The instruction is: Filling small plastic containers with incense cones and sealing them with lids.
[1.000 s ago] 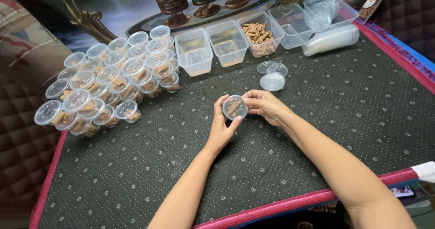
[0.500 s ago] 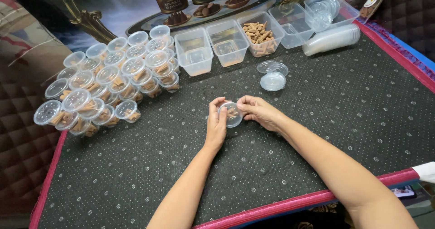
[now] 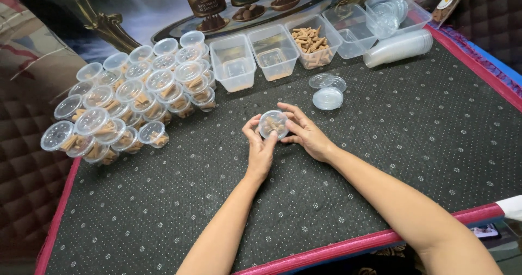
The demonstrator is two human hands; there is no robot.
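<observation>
Dark dotted mat [image 3: 380, 161] with red trim, filling most of frame. Small clear lidded cup [image 3: 272, 124] at centre, slightly above middle, pinched between both hands. Left hand [image 3: 260, 147] just below-left of cup, fingers curled round its left edge, thumb up on the near rim. Right hand [image 3: 304, 133] to cup's right, fingertips pressing on rim and lid. Both closed on the cup, not spread. Cup round, lid face tilted up toward camera; no real long axis. Brown sticks visible inside, direction hard to tell. Stack of filled lidded cups [image 3: 130, 101] at left and upper left, well apart from hands. Loose clear lids [image 3: 328, 93] just above-right of hands. Row of clear rectangular tubs [image 3: 272, 54] along top centre; one tub [image 3: 311, 46] holding brown sticks. Sleeve of stacked cups [image 3: 399, 47] lying sideways at upper right.
</observation>
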